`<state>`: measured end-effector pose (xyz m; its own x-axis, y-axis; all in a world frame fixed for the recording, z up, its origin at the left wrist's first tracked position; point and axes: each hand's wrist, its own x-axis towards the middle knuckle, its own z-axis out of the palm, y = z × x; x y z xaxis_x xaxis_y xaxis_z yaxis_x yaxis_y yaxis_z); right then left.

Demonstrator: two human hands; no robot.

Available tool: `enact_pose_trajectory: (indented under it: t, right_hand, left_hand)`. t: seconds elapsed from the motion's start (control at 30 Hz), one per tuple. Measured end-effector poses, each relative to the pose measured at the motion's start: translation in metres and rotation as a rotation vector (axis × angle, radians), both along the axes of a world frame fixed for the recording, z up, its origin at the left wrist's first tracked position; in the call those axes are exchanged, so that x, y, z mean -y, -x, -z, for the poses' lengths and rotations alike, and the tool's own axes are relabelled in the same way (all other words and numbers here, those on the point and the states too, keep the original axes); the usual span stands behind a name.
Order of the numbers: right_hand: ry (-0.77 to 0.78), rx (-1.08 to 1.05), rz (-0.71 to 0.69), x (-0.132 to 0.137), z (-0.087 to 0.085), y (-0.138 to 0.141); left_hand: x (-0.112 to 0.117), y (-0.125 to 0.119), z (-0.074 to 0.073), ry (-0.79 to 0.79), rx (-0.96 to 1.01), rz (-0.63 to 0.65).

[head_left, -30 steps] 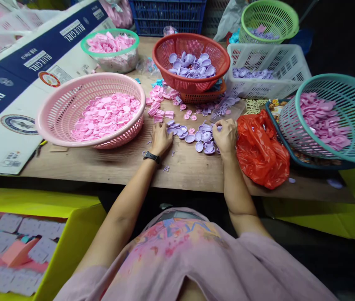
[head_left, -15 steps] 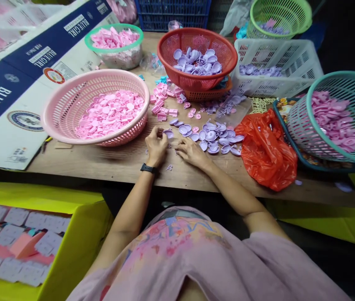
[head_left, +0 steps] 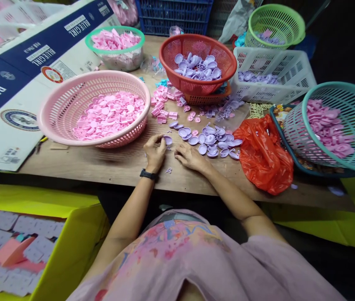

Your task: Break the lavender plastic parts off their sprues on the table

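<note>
My left hand [head_left: 154,151], with a black watch on its wrist, pinches a small purple plastic cap [head_left: 167,139] just above the wooden table [head_left: 111,165]. My right hand [head_left: 190,157] lies low on the table beside it, fingers stretched toward the left hand, touching the wood near tiny purple bits [head_left: 168,170]. A loose pile of purple caps [head_left: 210,140] spreads just beyond both hands. Small pink square pieces [head_left: 164,104] lie farther back.
A pink basket [head_left: 54,121] of pink caps stands left, a red basket [head_left: 227,71] of purple caps behind. A white crate [head_left: 290,79], teal basket [head_left: 346,125], green baskets and an orange bag [head_left: 263,152] fill the right. A printed carton [head_left: 11,100] lies left; a yellow box [head_left: 80,225] sits below.
My right hand left the purple pile and came down left, next to my left hand. My left hand lifted a purple cap in a pinch. The view shifted slightly.
</note>
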<state>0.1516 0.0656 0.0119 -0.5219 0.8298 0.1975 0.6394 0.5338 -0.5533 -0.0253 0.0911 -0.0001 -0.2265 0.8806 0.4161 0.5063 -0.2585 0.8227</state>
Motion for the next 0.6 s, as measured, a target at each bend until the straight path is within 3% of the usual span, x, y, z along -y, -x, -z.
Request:
enact_pose_trajectory:
  t: [0.3, 0.6]
  right_hand:
    - [-0.047, -0.017, 0.018, 0.004, -0.004, -0.004]
    - [0.049, -0.553, 0.367, -0.002, -0.011, -0.002]
  left_hand:
    - [0.004, -0.003, 0.0, 0.095, 0.136, 0.085]
    - [0.01, -0.01, -0.005, 0.025, 0.034, 0.127]
